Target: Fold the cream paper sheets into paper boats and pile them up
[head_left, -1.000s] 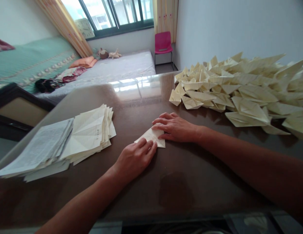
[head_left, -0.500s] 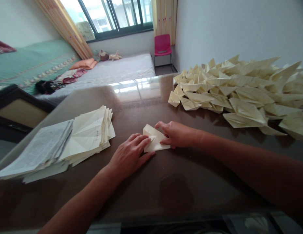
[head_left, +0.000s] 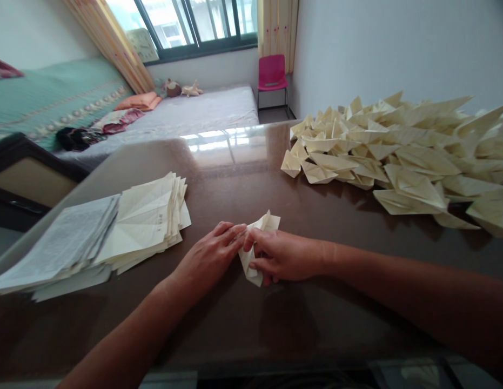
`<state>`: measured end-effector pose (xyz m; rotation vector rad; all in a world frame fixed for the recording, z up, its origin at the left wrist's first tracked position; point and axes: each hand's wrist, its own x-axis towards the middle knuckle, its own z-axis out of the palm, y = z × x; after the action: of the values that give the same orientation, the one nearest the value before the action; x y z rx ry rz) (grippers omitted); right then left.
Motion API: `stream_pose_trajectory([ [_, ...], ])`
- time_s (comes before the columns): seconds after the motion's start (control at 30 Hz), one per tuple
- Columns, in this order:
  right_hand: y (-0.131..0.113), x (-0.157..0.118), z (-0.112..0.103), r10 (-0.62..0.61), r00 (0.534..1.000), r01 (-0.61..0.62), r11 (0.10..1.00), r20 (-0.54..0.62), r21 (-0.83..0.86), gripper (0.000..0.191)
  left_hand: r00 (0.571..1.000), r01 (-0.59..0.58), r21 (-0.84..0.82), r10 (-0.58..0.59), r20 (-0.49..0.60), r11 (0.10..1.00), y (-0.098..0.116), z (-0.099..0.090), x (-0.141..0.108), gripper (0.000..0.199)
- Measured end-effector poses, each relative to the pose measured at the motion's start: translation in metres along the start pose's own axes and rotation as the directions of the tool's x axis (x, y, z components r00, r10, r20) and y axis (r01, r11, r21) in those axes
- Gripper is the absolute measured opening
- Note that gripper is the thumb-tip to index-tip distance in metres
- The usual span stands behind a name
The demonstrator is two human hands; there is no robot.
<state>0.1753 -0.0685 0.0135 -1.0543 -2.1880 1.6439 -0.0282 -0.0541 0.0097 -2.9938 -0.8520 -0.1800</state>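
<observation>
A cream sheet of folded paper [head_left: 248,266] lies on the brown table [head_left: 219,335] in front of me, turned with one pointed end away and the other toward me. My left hand [head_left: 219,246] reaches in from the left, its fingertips pressed on the paper's left edge. From the right, my right hand [head_left: 271,254] bends over the paper's middle, thumb and fingers gripping it and hiding much of the folds. The fingertips of both hands almost meet above it.
At the left lie a stack of creased cream sheets [head_left: 141,216] and a stack of printed grey sheets [head_left: 68,243]. A large heap of folded paper boats [head_left: 397,146] covers the table's far right. Beyond are a bed [head_left: 219,108] and a pink chair [head_left: 272,73].
The folded paper has been turned from lying crosswise to pointing away and toward me. My right hand has moved left and nearer, over the paper; my left hand stays at its left side.
</observation>
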Motion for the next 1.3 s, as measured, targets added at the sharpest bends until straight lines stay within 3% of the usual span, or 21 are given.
stream_pose_trajectory([
  [0.1, -0.001, -0.003, -0.01, -0.027, 0.988, 0.019, 0.998, 0.149, 0.057, 0.026, 0.999, 0.052, -0.071, -0.051, 0.008, 0.996, 0.013, -0.005, 0.004, 0.025],
  [0.17, -0.001, -0.008, -0.025, -0.049, 0.976, 0.058, 0.998, 0.211, -0.036, 0.028, 0.993, 0.121, -0.097, -0.119, 0.028, 0.988, 0.021, -0.009, 0.006, 0.033],
  [0.2, -0.001, -0.011, -0.033, -0.046, 0.983, 0.075, 0.984, 0.18, -0.159, 0.034, 0.988, 0.15, -0.101, -0.147, 0.039, 0.984, 0.025, -0.01, 0.007, 0.043],
  [0.27, 0.001, -0.014, -0.047, -0.112, 0.994, 0.094, 0.887, -0.012, -0.453, 0.042, 0.982, 0.187, -0.089, -0.183, 0.057, 0.978, 0.03, -0.011, 0.008, 0.059],
  [0.4, 0.013, -0.013, -0.06, -0.259, 0.957, 0.099, 0.709, -0.127, -0.698, 0.029, 0.975, 0.214, -0.044, -0.21, 0.068, 0.976, 0.033, -0.008, 0.007, 0.049],
  [0.53, 0.025, -0.006, -0.063, -0.431, 0.894, 0.187, 0.603, -0.12, -0.775, 0.019, 0.985, 0.169, -0.031, -0.168, 0.051, 0.985, 0.033, -0.006, 0.007, 0.046],
  [0.63, 0.027, -0.003, -0.067, -0.501, 0.865, 0.348, 0.556, 0.03, -0.755, 0.012, 0.988, 0.151, 0.0, -0.15, 0.034, 0.989, 0.03, -0.004, 0.006, 0.041],
  [0.77, 0.023, -0.006, -0.069, -0.482, 0.867, 0.428, 0.595, 0.125, -0.68, 0.017, 0.986, 0.161, 0.046, -0.163, 0.029, 0.986, 0.021, -0.005, 0.003, 0.037],
  [0.93, 0.024, -0.008, -0.065, -0.429, 0.902, 0.351, 0.652, 0.054, -0.672, 0.016, 0.989, 0.143, 0.043, -0.145, 0.03, 0.989, 0.016, -0.008, 0.0, 0.028],
  [1.13, 0.027, -0.003, -0.059, -0.461, 0.883, 0.407, 0.657, 0.088, -0.635, 0.013, 0.992, 0.126, 0.061, -0.126, -0.005, 0.99, 0.017, -0.005, -0.001, 0.022],
  [1.3, 0.028, -0.001, -0.055, -0.42, 0.907, 0.332, 0.746, -0.021, -0.578, 0.013, 0.982, 0.186, -0.057, -0.187, -0.024, 0.981, 0.013, -0.001, -0.002, 0.024],
])
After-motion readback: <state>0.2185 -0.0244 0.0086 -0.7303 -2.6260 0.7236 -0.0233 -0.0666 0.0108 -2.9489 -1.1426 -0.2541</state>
